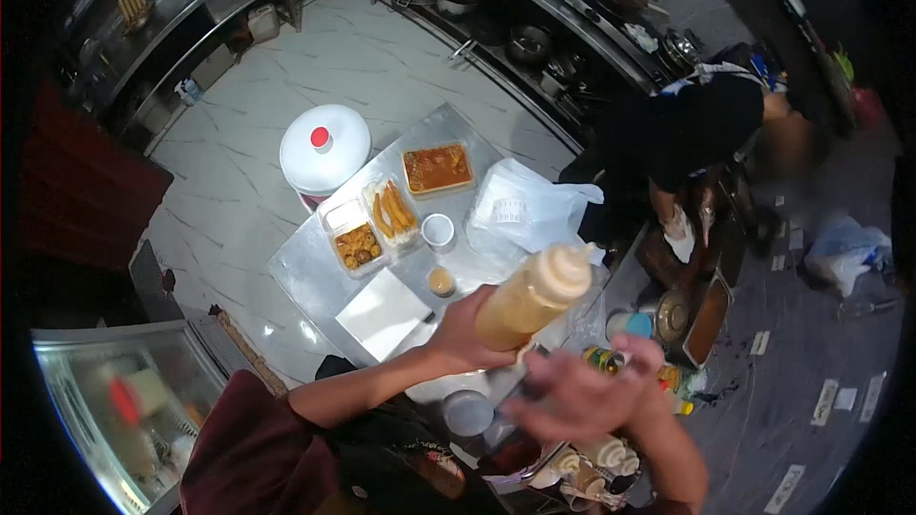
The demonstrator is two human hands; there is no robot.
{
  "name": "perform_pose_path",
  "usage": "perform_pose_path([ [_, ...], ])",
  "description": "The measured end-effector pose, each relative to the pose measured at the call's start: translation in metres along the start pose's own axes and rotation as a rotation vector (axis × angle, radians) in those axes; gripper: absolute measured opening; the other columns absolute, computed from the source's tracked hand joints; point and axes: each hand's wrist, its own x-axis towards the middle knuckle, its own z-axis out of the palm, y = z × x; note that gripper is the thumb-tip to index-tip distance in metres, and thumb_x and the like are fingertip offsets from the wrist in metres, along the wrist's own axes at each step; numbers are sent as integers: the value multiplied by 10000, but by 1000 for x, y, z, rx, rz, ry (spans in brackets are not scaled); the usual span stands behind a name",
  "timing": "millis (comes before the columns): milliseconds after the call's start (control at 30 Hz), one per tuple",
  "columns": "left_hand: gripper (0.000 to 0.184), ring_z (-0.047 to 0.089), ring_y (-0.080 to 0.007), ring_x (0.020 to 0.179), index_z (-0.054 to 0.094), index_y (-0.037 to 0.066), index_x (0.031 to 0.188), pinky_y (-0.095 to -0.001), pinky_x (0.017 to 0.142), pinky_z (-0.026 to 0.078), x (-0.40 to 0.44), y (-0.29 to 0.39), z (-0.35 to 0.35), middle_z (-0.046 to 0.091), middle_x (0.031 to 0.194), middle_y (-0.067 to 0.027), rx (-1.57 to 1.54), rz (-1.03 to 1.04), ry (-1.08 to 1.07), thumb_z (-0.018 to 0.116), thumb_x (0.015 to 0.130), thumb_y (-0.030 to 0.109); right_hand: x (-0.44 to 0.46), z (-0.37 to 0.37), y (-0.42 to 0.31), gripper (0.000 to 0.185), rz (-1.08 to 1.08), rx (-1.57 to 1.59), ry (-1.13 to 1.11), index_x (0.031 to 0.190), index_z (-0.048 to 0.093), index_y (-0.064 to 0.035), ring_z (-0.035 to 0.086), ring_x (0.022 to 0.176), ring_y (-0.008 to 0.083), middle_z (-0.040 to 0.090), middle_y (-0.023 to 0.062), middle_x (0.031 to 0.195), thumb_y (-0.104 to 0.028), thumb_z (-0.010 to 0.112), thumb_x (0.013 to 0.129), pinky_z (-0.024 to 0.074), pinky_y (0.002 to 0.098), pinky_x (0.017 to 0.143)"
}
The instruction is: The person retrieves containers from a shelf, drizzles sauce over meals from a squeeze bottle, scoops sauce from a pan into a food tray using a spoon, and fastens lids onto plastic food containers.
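Observation:
My left hand (465,336) is wrapped round a squeeze bottle (520,303) of pale yellow sauce, its white nozzle tilted up to the right. Beside the bottle's base, my right hand (592,389) is blurred by motion; its fingers look apart and I see nothing in them. On the metal table (305,257) beyond stand a small cup of sauce (441,281), a white cup (438,231) and a white square box (384,313). Further back are a container of saucy food (359,246), a container of fried sticks (390,210) and a tray of reddish sauce (438,169).
A white plastic bag (530,205) lies on the table's right side. A white lidded tub (324,153) stands behind. Several sauce bottles (611,455) are close at lower right. A co-worker (697,129) bends over trays at the right. A glass case (114,410) is at left.

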Motion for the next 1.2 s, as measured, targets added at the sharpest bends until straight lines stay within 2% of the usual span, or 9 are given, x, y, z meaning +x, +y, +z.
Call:
perform_pose_path([
  [167,846,663,-286,1115,551,13,1298,-401,951,522,8,-35,-45,652,1208,-171,129,70,4,949,608,296,-2,150,-48,958,1175,1368,291,1407,444,-34,524,1298,289,497,167,1407,-230,954,619,390,467,1123],
  [267,939,521,-390,1251,425,14,1403,-454,1050,433,15,-46,-57,497,1343,-236,212,178,-47,907,645,287,-4,203,-60,820,1120,1618,249,1386,507,-23,510,1329,243,558,124,1385,-132,913,682,426,397,1111],
  [367,1071,325,-460,1359,280,5,1468,-516,1144,290,43,-34,-100,324,1425,-283,384,342,-163,883,678,406,-8,224,-63,706,1304,1494,361,1338,526,-16,579,1228,232,605,128,1326,-73,864,721,475,390,1059],
  [433,1099,329,-423,1393,286,1,1515,-503,1161,274,72,-33,-132,344,1474,-245,462,301,-128,848,723,516,-14,240,-68,616,1420,1433,543,1267,542,15,637,1113,229,646,150,1232,-22,841,729,527,384,988],
  [533,1034,349,-399,1415,325,-1,1518,-514,1198,248,148,-63,-172,400,1493,-226,661,174,56,861,733,406,-22,232,-60,591,1499,1275,616,1234,539,33,655,1073,238,651,163,1185,5,840,726,545,389,957],
  [733,1193,403,-382,1385,341,-43,1501,-518,1190,265,256,-160,-196,439,1464,-223,1270,114,22,911,567,431,-51,193,-25,741,1495,957,173,1333,466,26,673,1065,246,662,158,1170,-45,869,715,547,391,953],
  [933,1212,456,-351,1358,366,-30,1498,-507,1175,295,295,-164,-203,513,1422,-179,1287,-95,-362,927,497,360,-43,173,10,946,1392,833,-1,1481,373,-53,655,1182,305,647,186,1302,-81,883,686,527,425,990],
  [1067,1204,436,-319,1394,394,29,1504,-505,1198,280,306,-169,-212,489,1471,-154,1311,182,-606,943,464,292,-37,182,22,910,1376,844,-117,1449,404,-46,640,1193,280,622,165,1317,-79,882,676,508,417,1012],
  [1200,1177,401,-319,1435,394,74,1516,-508,1227,239,306,-144,-215,439,1540,-147,1304,238,-635,943,492,264,-28,207,35,874,1391,811,-314,1454,408,-88,674,1144,366,670,208,1238,-161,852,705,530,429,972],
])
